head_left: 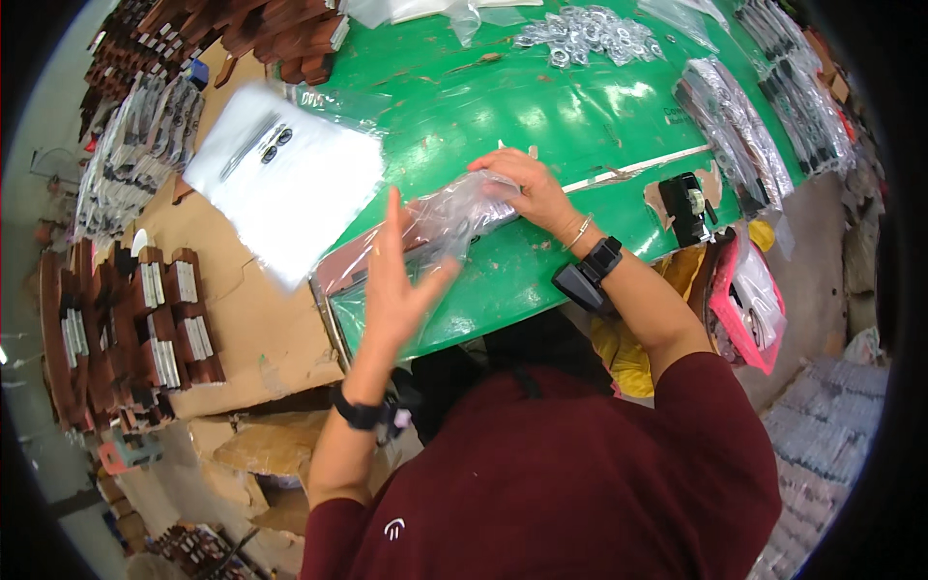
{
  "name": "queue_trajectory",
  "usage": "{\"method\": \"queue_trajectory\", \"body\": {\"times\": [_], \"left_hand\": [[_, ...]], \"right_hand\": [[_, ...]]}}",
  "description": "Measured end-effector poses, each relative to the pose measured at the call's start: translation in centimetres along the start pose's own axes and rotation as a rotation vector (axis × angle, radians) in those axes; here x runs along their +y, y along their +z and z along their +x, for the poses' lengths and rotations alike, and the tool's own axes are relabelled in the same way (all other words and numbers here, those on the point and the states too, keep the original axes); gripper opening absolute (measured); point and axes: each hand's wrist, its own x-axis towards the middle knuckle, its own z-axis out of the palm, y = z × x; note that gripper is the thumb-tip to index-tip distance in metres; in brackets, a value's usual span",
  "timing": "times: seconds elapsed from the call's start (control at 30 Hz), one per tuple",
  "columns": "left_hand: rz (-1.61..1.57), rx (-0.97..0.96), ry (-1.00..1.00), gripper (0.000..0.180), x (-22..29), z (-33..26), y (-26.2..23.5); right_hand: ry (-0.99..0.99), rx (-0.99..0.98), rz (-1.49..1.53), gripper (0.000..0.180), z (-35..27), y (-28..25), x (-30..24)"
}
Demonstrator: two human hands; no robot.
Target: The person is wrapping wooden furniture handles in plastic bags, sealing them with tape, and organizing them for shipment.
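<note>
A long reddish-brown strip-shaped piece (350,263) lies slantwise across the near part of the green table, inside a clear plastic bag (462,208). My right hand (530,191) has its fingers bent around the bag's crumpled right end, pinching the film. Over the left part of the piece, my left hand (394,295) is held upright with fingers stretched and thumb apart, gripping nothing. Whether its palm touches the bag I cannot tell. Close by on the left rests a stack of flat plastic bags (319,179) with dark printed marks.
A pile of metal rings (590,37) lies at the far side of the green table (445,111). On the right are a black tape dispenser (686,208), bagged bundles (730,121) and a pink-rimmed bin (720,290). Brown pieces (145,319) stand stacked on cardboard (256,333) at left.
</note>
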Motion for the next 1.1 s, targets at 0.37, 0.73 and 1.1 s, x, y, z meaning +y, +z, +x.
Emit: {"method": "queue_trajectory", "body": {"times": [0.37, 0.73, 1.1], "left_hand": [[0.937, 0.34, -0.042, 0.011, 2.1, -2.6, -7.5], [0.753, 0.449, 0.2, 0.046, -7.2, 6.5, -2.3], [0.404, 0.149, 0.342, 0.058, -3.1, 6.5, 2.6]], "right_hand": [[-0.041, 0.016, -0.018, 0.03, -0.3, -0.2, 1.0], [-0.023, 0.093, -0.027, 0.026, -0.5, 1.2, 2.3], [0.017, 0.074, -0.009, 0.02, -1.0, 0.4, -1.0]]}}
